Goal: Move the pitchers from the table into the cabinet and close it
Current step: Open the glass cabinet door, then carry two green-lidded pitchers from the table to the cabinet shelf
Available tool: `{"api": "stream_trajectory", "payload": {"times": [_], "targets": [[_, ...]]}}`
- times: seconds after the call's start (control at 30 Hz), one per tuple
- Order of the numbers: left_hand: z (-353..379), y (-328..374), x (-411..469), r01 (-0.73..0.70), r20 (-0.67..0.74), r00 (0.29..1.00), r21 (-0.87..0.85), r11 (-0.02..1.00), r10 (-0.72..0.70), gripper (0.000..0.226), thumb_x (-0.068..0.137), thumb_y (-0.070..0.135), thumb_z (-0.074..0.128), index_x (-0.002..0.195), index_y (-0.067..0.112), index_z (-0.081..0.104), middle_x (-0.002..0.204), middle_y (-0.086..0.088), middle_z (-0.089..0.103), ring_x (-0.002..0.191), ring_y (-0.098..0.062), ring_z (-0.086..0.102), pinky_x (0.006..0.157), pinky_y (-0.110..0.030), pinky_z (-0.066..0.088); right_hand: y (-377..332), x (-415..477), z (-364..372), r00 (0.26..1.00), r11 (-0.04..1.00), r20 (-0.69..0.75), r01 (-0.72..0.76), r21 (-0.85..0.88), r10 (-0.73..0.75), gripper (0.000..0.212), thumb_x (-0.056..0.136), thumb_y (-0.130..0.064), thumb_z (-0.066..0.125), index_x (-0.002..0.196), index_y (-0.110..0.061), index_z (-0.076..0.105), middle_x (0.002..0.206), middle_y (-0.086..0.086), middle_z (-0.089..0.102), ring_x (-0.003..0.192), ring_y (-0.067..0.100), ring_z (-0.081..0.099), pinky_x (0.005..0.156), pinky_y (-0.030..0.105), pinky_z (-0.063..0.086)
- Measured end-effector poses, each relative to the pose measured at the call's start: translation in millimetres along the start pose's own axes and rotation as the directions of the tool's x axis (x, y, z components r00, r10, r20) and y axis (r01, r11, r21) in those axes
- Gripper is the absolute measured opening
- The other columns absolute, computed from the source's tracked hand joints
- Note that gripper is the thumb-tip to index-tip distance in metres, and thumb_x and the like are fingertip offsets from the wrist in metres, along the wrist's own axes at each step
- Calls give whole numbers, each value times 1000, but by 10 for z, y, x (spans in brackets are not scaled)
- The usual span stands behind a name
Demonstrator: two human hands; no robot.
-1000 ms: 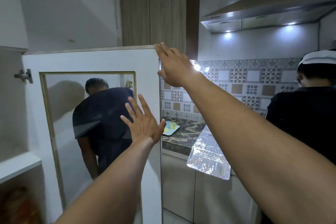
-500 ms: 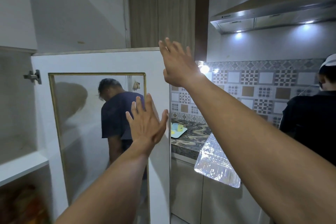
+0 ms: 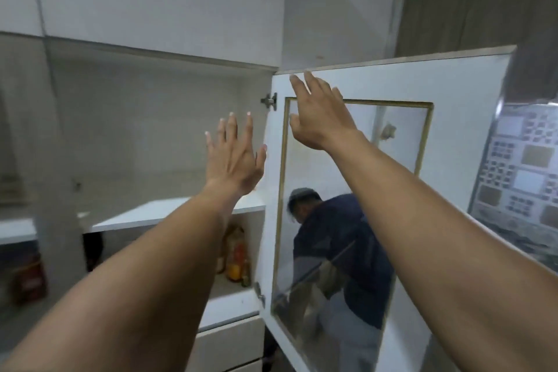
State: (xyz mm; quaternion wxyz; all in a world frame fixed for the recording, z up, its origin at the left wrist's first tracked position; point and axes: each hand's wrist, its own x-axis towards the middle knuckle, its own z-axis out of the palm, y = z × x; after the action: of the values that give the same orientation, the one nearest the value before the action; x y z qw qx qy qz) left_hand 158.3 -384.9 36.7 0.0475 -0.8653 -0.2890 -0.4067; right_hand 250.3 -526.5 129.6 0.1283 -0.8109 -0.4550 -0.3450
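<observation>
A white wall cabinet stands open, its upper shelf bare. Its white door with a gold-framed glass pane swings out to the right. My left hand is raised in front of the cabinet opening, fingers spread, holding nothing. My right hand is up by the door's top hinge-side corner, fingers apart, in front of the pane; whether it touches the door I cannot tell. No pitcher is in view.
Bottles and jars stand on the lower cabinet shelf. A metal hinge holds the door. Through the glass, a person in a dark shirt bends forward. Patterned wall tiles show at right.
The view has swung left, bringing the cabinet's inside into sight. Both hands have shifted leftward relative to the door, the right one from its outer edge toward the hinge side.
</observation>
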Motion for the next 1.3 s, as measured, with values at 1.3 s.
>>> {"api": "stream_trajectory", "payload": {"times": [1.3], "targets": [[-2632,-5502,-3349,739,-287,605,550,389,-742,65,99,50,29,155,24,12,163,-13,14,149,-32,11,118,-55,13,-7235,-418,1151,674,435,27,445,783,-739,72,100,-43,45,161,-20,14,167,17,16,154,34,15,121,60,19]]}}
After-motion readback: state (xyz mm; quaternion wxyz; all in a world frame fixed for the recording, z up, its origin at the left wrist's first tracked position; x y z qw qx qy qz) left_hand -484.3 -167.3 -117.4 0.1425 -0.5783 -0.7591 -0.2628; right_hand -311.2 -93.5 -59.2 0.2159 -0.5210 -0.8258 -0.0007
